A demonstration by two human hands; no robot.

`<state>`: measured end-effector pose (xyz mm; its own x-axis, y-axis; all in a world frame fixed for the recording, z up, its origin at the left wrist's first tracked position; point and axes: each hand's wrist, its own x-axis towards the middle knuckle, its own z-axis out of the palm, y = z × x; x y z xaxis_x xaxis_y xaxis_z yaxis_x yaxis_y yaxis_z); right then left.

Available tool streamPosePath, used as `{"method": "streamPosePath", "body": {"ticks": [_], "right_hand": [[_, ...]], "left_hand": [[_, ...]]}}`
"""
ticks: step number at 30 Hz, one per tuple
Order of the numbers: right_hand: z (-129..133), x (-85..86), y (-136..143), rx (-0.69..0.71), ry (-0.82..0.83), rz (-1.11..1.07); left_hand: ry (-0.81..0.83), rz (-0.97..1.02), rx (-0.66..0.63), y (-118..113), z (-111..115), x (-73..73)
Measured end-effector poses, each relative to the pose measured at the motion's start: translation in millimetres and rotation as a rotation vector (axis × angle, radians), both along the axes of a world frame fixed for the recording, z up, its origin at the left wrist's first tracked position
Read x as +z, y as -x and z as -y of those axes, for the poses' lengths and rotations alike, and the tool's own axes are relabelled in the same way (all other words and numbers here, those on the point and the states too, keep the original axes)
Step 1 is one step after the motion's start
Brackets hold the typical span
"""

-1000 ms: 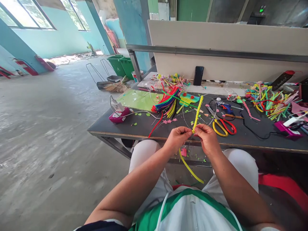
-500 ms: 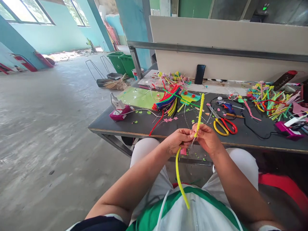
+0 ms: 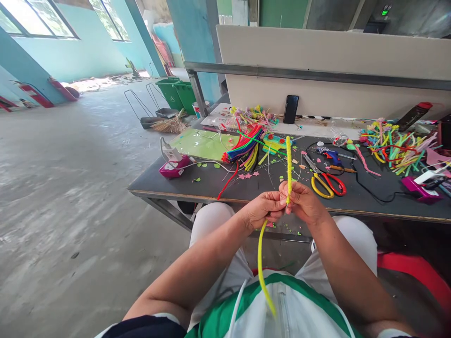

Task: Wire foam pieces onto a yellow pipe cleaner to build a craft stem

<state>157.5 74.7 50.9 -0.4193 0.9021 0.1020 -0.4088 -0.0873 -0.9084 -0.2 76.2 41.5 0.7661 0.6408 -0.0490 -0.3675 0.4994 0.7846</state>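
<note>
A yellow pipe cleaner is wound into a fuzzy stick (image 3: pixel 289 162) that stands nearly upright between my hands. My right hand (image 3: pixel 306 203) pinches the lower end of this stick between thumb and fingers. Close beside it, my left hand (image 3: pixel 265 206) is closed on the same yellow pipe cleaner, and its fingertips touch the right hand's. Below the left hand, the loose length of yellow pipe cleaner (image 3: pixel 260 263) curves down over my jacket. A thin wire shows near the stick; the exact grip point is hidden by my fingers.
On the dark table (image 3: pixel 169 185) lie scissors (image 3: pixel 326 180), a bundle of coloured pipe cleaners (image 3: pixel 246 145), a blue glue gun (image 3: pixel 333 157) and paper scraps. A phone (image 3: pixel 291 109) leans at the back. Pipe cleaner pieces (image 3: pixel 398 148) are heaped at right, near a power strip (image 3: pixel 421 189).
The wound yellow stick has become more upright, its top shifting slightly left. Both hands stay together at the stick's lower end, and the loose tail has swung a little.
</note>
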Motion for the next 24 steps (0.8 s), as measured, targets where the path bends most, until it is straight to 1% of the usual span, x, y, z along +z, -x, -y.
{"method": "streamPosePath", "body": {"ticks": [2,3,5,7,8,9,11,13,15,17,21,24], "right_hand": [[-1,-0.4,4,-0.094,-0.006,0.019],[-2,-1.6,7,-0.167,-0.014,0.029],[-2,-5.4,12,-0.372,-0.060,0.071],[-1,-9.9,17,-0.584,-0.151,0.184],[0,-12.0,19,-0.657,-0.205,0.262],[2,-13.8,20,-0.702,-0.256,0.344],[6,-16.3,23,-0.736,-0.333,0.488],[9,-17.6,25,-0.758,-0.372,0.562],[10,-18.6,27,-0.768,-0.391,0.579],[10,-20.1,29,-0.763,-0.396,0.564],[9,-24.5,32,-0.833,-0.360,0.529],[7,-26.5,32,-0.864,-0.320,0.481]], "left_hand": [[-0.019,0.002,0.096,-1,1,3.2],[-0.030,-0.010,0.147,-1,1,4.6],[-0.061,-0.045,0.263,-2,0,6.3],[-0.104,-0.081,0.391,-3,-1,5.6],[-0.128,-0.097,0.453,-3,-1,4.6],[-0.151,-0.116,0.507,-4,-2,3.1],[-0.195,-0.169,0.600,-6,-2,-0.4],[-0.238,-0.240,0.693,-8,-2,-3.6],[-0.285,-0.314,0.774,-10,-1,-6.0],[-0.337,-0.370,0.826,-11,-1,-7.3],[-0.396,-0.399,0.850,-11,1,-6.7],[-0.355,-0.342,0.798,-10,2,-4.3]]}}
